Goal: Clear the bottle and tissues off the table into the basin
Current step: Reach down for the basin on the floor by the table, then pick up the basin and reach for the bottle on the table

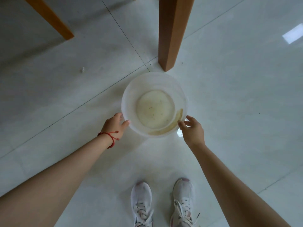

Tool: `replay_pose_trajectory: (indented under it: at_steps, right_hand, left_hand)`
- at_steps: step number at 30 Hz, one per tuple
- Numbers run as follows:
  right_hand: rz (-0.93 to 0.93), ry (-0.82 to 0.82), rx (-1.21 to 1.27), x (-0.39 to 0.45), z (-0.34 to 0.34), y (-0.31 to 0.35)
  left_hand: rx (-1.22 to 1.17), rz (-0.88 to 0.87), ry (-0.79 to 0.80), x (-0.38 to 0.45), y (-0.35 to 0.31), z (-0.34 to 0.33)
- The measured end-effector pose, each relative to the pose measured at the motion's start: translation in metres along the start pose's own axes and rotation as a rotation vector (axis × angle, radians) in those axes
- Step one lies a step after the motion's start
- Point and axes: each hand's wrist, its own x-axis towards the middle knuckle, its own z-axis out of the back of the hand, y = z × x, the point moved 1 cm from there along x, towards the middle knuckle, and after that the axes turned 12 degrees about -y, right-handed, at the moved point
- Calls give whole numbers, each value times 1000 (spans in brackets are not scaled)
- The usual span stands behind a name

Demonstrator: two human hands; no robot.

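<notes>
A round translucent white basin is low over the tiled floor, seen from above. Its bottom is stained yellowish with a few dark specks, and nothing lies in it. My left hand, with a red string bracelet at the wrist, grips the basin's near left rim. My right hand pinches the near right rim between thumb and fingers. No bottle, tissues or tabletop are in view.
A wooden table leg stands just beyond the basin, and another wooden leg slants at the upper left. My two white sneakers are on the glossy white tile floor. A small white scrap lies on the floor to the left.
</notes>
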Motion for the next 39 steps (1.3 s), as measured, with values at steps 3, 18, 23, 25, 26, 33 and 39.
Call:
replay_pose_trajectory:
  at_steps: [3, 18, 23, 25, 26, 33, 39]
  right_hand:
    - [10, -38, 33, 2, -5, -5]
    - [27, -107, 90, -38, 42, -9]
    - [-15, -164, 162, -86, 84, -1]
    - [-30, -180, 188, -109, 103, 8]
    - [-37, -194, 198, -120, 113, 13]
    - [-49, -239, 236, -201, 187, 56]
    - [-43, -280, 302, -267, 242, 96]
  left_hand:
    - [-32, 36, -9, 3, -1, -6]
    - [-244, 141, -19, -40, -22, 6]
    - [-266, 105, -28, -93, -45, 40]
    - [-265, 85, -39, -116, -55, 58]
    - [-269, 77, -41, -129, -62, 68]
    - [-325, 38, -36, -210, -99, 142]
    - [-369, 16, -12, -270, -127, 206]
